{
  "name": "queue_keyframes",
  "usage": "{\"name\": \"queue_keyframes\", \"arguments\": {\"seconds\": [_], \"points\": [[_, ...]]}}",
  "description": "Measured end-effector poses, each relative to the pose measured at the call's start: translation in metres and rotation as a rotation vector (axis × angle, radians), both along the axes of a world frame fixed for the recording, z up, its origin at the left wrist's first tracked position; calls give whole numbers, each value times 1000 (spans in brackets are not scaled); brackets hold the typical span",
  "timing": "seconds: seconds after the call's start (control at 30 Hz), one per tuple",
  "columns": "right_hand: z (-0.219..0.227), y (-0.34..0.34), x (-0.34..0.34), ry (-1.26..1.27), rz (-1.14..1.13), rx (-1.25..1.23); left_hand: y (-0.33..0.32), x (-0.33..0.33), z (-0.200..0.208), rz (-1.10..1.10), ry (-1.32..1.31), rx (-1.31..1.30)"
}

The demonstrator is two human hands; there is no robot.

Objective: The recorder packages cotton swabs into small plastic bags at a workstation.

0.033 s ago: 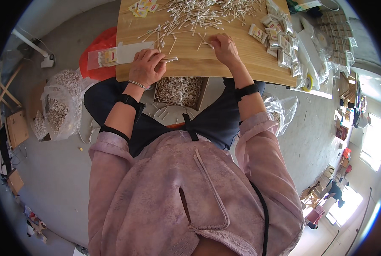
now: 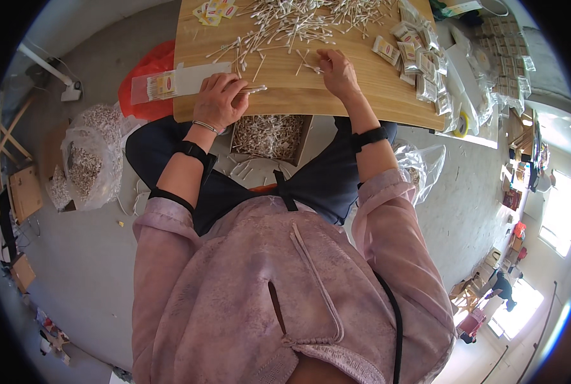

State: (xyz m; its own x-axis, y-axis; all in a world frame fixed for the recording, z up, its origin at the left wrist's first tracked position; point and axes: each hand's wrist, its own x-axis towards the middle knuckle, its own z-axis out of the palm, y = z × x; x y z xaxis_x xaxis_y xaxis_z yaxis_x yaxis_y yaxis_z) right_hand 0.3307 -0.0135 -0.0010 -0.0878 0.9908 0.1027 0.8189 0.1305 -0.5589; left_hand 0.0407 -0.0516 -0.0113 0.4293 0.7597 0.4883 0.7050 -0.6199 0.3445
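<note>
Left hand [image 2: 220,99]: closed around a small bundle of cotton swabs [image 2: 255,89], whose tips project past the thumb side toward the right. Bundle lies roughly level, near the front edge of the wooden worktop [image 2: 362,102]. Palm faces down, knuckles up, fingers bent inward.

Right hand [image 2: 338,73]: above the worktop, to the right of the bundle and well apart from it. Fingers curled, pointing away from the body and to the left; a few loose swabs [image 2: 308,66] lie right by the fingertips. Cannot tell whether the fingertips pinch one of these or merely sit beside it.

Arms: both forearms reach forward from the body, angled inward, sleeves rolled up to near the elbow.

Surroundings: main heap of swabs [image 2: 292,25] spread beyond both hands, toward the far side. Filled packets [image 2: 420,54] piled along the right edge. Clear sleeve [image 2: 160,86] left of the left hand, overhanging the worktop's left edge. Open box [image 2: 269,136] of swabs below the front edge, between the knees.
</note>
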Motion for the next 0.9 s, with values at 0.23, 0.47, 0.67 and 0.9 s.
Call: {"name": "queue_keyframes", "arguments": {"seconds": [0.23,0.47,0.67,0.9], "points": [[-3,-9,3,333,-391,-91,0,0,0,1,-7,3],[-9,-19,-7,240,-196,7,2,1,-2,3,-9,2],[1,-17,-8,288,-329,-73,1,1,-3,7,-5,8],[5,-10,4,619,-463,-226,2,0,-2,8,-5,4]]}}
